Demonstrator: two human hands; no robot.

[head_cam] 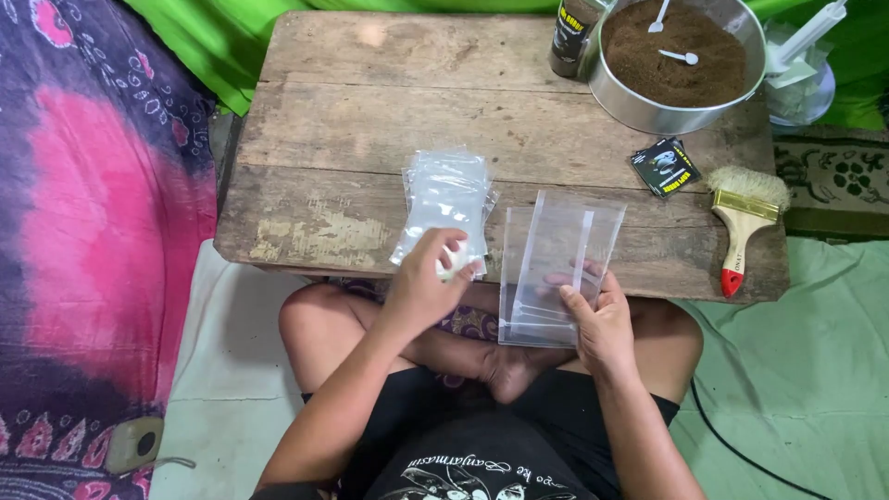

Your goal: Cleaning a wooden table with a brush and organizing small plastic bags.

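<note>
At nine o'clock a pink and purple patterned cloth covers the floor beside you, and ahead of your crossed legs stands the low wooden bench, its planks worn and scuffed. Your left hand sits at the bench's near edge, its grip closed on a small white piece pinched at the fingertips, right at the near end of a stack of clear plastic bags that lies on the wood toward twelve o'clock from that hand. Just beside it, at three o'clock, your right hand holds a clear plastic pouch upright over the bench edge and your lap, thumb on the front, fingers showing dimly through the film from behind; its grip is clenched on the pouch's lower right side. Farther off, toward one o'clock, a dark labelled bottle stands touching a round metal pan full of brown powder, with two white plastic spoons stuck in it. At two o'clock from the pouch lie small black sachets, and just right of them a wooden-handled brush with a red tip rests near the bench's right edge.
</note>
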